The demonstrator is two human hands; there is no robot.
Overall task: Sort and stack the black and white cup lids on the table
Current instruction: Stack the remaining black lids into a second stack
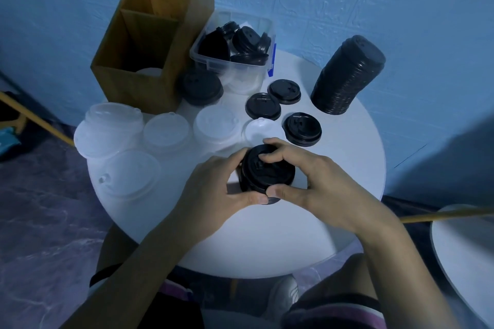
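Note:
Both hands hold a short stack of black lids (263,176) just above the round white table (347,168). My left hand (211,192) grips its left side, thumb at the bottom rim. My right hand (318,181) clasps its top and right side. Three single black lids (302,129) (263,105) (284,91) lie beyond it, with a single white lid (258,129) beside them. A tall stack of black lids (347,75) stands at the back right. Several white lid stacks (165,131) (216,123) (109,125) (131,172) sit at the left.
A clear plastic bin (232,61) with loose black lids stands at the back, a black lid pile (200,87) in front of it. A tall wooden divided box (149,43) stands at the back left. A second white table edge (462,251) shows at the lower right.

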